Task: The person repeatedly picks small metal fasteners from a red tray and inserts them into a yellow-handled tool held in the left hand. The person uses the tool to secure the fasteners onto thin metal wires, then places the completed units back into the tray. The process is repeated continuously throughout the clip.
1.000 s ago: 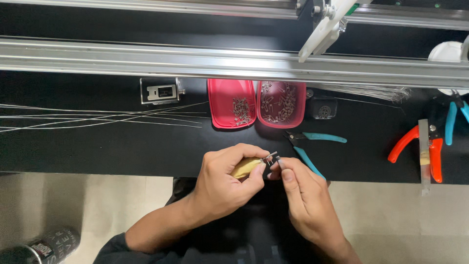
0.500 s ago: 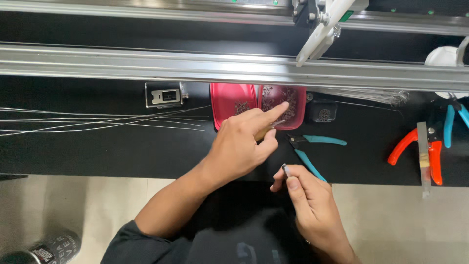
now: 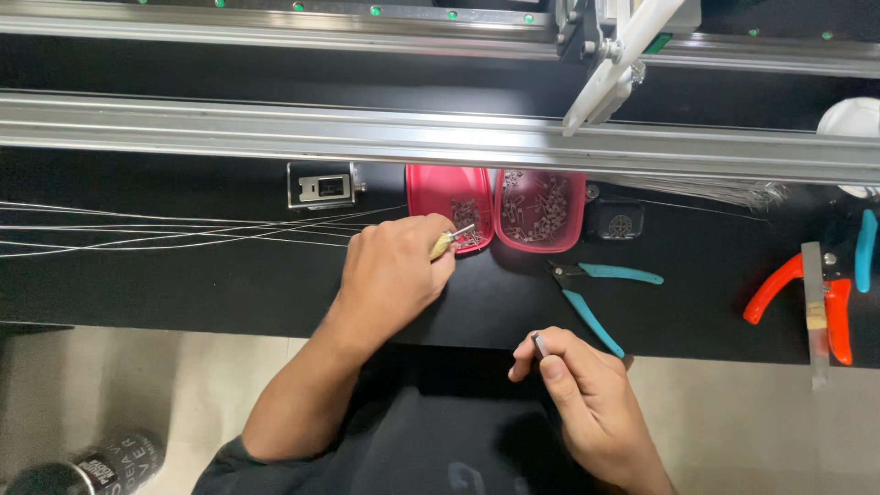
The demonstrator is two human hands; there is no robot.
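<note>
My left hand (image 3: 392, 271) reaches over the black bench and grips a small yellow-handled tool (image 3: 446, 241). The tool's metal tip rests at the front of the left pink tray (image 3: 423, 191), among several small metal parts. A second pink tray (image 3: 577, 203) with more of these parts stands right beside it. My right hand (image 3: 587, 403) is held back near my body, off the bench's front edge, and pinches a small metal piece (image 3: 538, 344) between thumb and forefinger.
Teal cutters (image 3: 596, 295) lie open just right of my left hand. An orange-handled tool (image 3: 830, 302) and a blue-handled one (image 3: 865, 249) lie at the far right. Thin wires (image 3: 137, 229) cross the bench on the left. An aluminium rail (image 3: 321, 133) runs behind the trays.
My left hand left my right hand, swung out to the trays and now sits at the left tray. My right hand drew back toward my body with the small piece.
</note>
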